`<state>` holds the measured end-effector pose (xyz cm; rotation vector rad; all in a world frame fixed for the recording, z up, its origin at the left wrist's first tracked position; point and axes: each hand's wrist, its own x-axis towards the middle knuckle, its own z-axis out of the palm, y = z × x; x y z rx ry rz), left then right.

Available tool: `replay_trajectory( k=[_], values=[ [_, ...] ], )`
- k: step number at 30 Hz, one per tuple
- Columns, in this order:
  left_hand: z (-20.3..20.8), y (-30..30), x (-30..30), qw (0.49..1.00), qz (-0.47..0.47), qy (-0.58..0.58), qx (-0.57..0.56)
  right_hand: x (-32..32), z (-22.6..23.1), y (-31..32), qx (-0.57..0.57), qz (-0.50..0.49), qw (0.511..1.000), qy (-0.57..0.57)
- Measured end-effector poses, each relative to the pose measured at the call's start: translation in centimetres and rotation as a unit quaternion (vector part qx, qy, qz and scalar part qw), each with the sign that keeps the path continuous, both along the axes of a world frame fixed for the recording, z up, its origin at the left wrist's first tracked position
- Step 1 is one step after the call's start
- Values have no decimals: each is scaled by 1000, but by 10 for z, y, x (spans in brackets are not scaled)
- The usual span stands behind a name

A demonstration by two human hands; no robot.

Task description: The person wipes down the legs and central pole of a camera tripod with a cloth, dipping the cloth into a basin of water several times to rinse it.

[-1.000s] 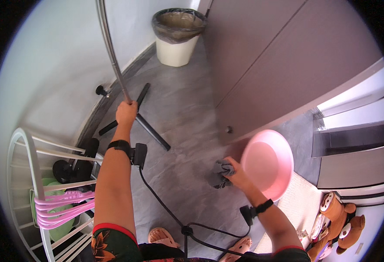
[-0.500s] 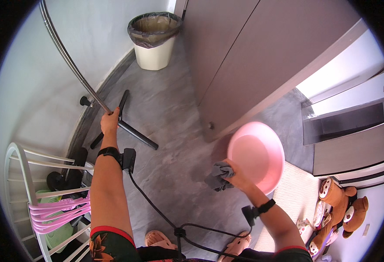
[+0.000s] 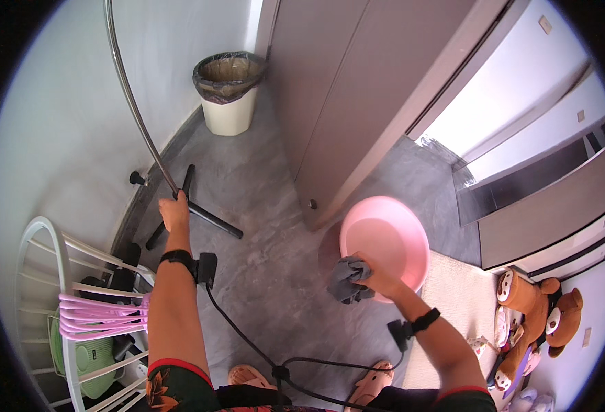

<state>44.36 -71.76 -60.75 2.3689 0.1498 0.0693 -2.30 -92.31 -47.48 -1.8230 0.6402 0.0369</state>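
My left hand [image 3: 174, 211] is closed round the lower part of a shiny metal pole [image 3: 132, 103], just above its base with black legs [image 3: 214, 222]. The pole bends in the wide view and rises out of it at the top. In my right hand [image 3: 379, 277] a crumpled dark grey cloth [image 3: 348, 280] is gripped, its loose folds hanging below the fingers. This hand is at the near left edge of a round pink basin [image 3: 412, 237] on the floor; whether it touches the rim I cannot tell.
A cream bin [image 3: 228, 117] with a dark liner stands by the wall. The brown door [image 3: 343, 123] is beyond the basin. At left, a white rack [image 3: 69, 261] carries pink hangers [image 3: 99, 317]. A beige mat [image 3: 446, 302] and brown plush toys [image 3: 522, 295] lie right. Black cables [image 3: 244, 338] hang before me.
The whole view has shifted, with the door and basin now further left and the bin lower. The cloth now overlaps the basin's edge more. Both hands keep their holds.
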Motion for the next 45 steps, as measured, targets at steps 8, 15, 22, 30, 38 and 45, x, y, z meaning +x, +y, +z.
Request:
replay_trajectory(
  k=[8, 15, 22, 30, 38, 45],
  values=[
    [142, -28, -108, 880, -337, -32, -333, -17, 9, -38, -4, -138, 990, 16],
    [377, -7, -312, 673, -609, -201, -369, -77, -10, -100, 223, -263, 920, -186],
    [457, 4, -452, 457, -689, -351, -439, -88, -22, -117, 304, -278, 877, -249],
    [484, -44, -551, 382, -839, -263, -284, -153, -73, -143, 257, -389, 842, -270],
    [490, -91, -633, 421, -890, -135, -114, -182, -17, -102, 255, -427, 803, -328],
    [458, -121, -706, 481, -827, -252, -145, -172, -18, -96, 404, -431, 696, -408]
  ],
)
